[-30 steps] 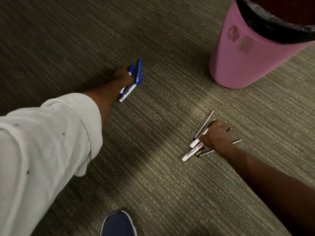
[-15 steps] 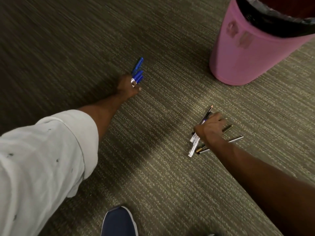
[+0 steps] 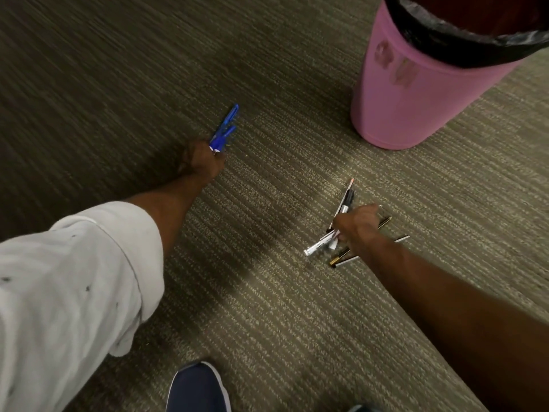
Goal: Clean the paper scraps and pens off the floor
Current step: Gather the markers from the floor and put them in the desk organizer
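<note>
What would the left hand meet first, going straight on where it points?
Ahead of the left hand lies only bare carpet, it seems; the pink bin looks right of that line, though depth is unclear.

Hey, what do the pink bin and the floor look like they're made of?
Pink bin: likely smooth matte plastic, judging by its even, seamless wall; a glossy black liner folds over its rim. Floor: low-pile carpet, by its fine ribbed stripes.
</note>
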`<state>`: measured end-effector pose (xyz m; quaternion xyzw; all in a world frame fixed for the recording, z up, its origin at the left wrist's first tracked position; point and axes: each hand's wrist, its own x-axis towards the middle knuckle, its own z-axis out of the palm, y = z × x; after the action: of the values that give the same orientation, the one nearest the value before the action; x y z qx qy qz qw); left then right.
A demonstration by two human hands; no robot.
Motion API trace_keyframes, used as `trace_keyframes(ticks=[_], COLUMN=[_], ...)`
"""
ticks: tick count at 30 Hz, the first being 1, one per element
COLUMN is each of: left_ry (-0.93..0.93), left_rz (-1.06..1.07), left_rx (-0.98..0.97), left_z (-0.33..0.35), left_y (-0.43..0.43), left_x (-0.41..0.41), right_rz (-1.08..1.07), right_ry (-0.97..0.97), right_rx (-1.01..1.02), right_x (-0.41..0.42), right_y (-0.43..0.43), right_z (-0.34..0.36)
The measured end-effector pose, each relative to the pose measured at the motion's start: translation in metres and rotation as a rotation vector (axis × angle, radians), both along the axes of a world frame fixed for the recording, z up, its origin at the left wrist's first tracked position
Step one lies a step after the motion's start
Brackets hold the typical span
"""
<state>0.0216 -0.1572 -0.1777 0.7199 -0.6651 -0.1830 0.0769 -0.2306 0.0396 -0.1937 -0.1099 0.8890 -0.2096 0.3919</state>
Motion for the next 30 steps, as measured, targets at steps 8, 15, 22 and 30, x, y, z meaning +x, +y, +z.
trace_keyframes(ticks=[8, 15, 22, 30], left_ry=[0.267, 0.890, 0.740, 0.961], left_rz=[0.016, -0.105, -0.255, -0.250], left_rx=[0.049, 0.512, 0.779, 0.880], left_z=[0.010, 0.029, 0.024, 0.025], left_y=[0.011, 0.037, 0.046, 0.039], left_x=[-0.050, -0.117, -0.121, -0.109], right_rz=[-0.085, -0.130, -0.196, -0.156], right_ry=[-0.209, -0.489, -0.590, -0.560], right_rx=[-0.161, -0.397, -0.612, -0.719], right_x=[-0.022, -0.004, -0.002, -0.003], right_y=[-0.019, -0.033, -0.050, -0.057], right_z=[0.001, 0.052, 0.079, 0.077])
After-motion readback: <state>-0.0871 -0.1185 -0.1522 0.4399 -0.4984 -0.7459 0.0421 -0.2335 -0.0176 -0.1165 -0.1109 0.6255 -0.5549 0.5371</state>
